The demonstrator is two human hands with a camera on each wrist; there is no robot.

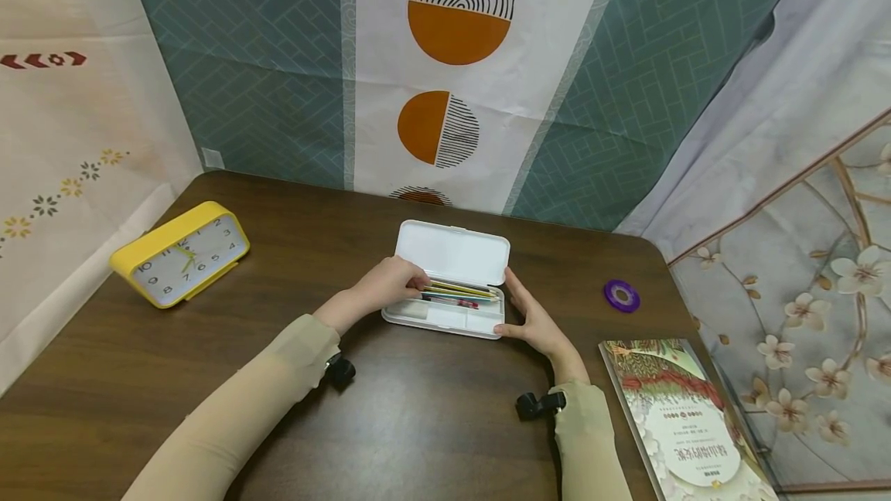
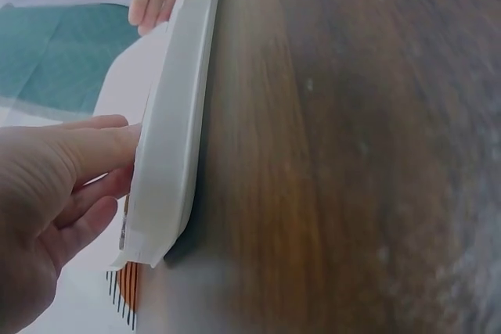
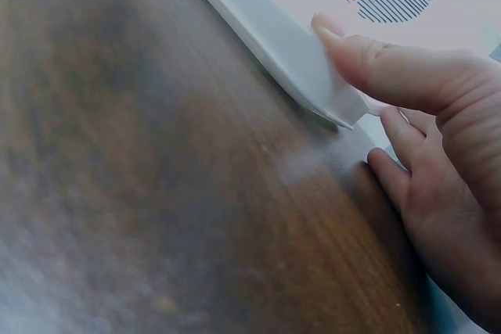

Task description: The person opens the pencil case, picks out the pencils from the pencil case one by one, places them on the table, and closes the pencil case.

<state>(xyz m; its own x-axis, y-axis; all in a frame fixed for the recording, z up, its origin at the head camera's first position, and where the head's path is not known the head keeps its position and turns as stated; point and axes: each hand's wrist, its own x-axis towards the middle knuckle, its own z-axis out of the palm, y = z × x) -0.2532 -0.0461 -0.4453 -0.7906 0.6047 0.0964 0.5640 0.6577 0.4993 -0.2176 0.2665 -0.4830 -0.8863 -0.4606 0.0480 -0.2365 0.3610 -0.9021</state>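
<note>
A white pencil case (image 1: 454, 250) lies open on the table with its lid tilted back. Several pencils (image 1: 462, 290) and a red pen (image 1: 468, 304) are in its rear part. My left hand (image 1: 390, 282) reaches in over the left end and grips the pencils near their left ends. In the left wrist view, the case wall (image 2: 168, 138) hides the fingertips of the left hand (image 2: 70, 170). My right hand (image 1: 532, 318) holds the case's right end, thumb on the front corner and fingers along the side toward the lid. The right thumb (image 3: 383, 64) presses the rim.
A yellow clock (image 1: 184, 253) stands at the back left of the brown table (image 1: 418, 416). To the right lie a purple ring-shaped roll (image 1: 622, 295) and a book (image 1: 685, 416) near the table's right edge. Patterned curtains (image 1: 445, 76) hang behind.
</note>
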